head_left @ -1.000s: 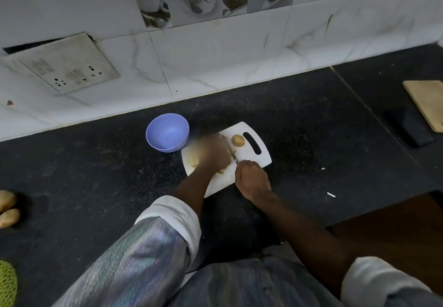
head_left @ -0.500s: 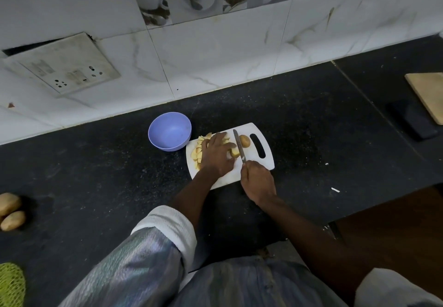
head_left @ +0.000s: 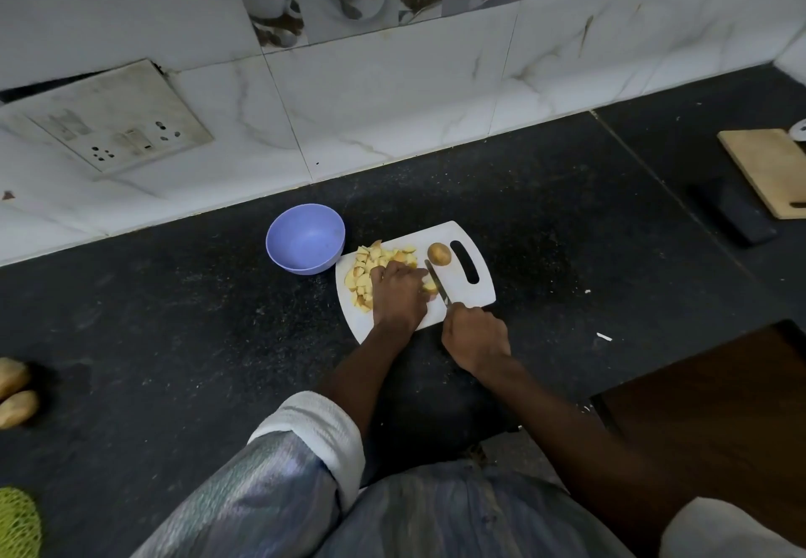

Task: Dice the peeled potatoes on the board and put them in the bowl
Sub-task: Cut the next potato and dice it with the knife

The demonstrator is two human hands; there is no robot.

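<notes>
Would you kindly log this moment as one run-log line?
left hand: steadies potato piece | right hand: grips knife | diced potato pile: on white plastic board | lilac bowl: empty

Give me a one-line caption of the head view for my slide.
Left hand steadies potato while right hand slices with knife on white board; bowl empty.

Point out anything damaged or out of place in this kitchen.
The switch plate on the tiled wall hangs crooked, its upper edge pulled away over a dark gap. On the cutting board, one whole potato by the handle slot looks brown, perhaps unpeeled.
</notes>
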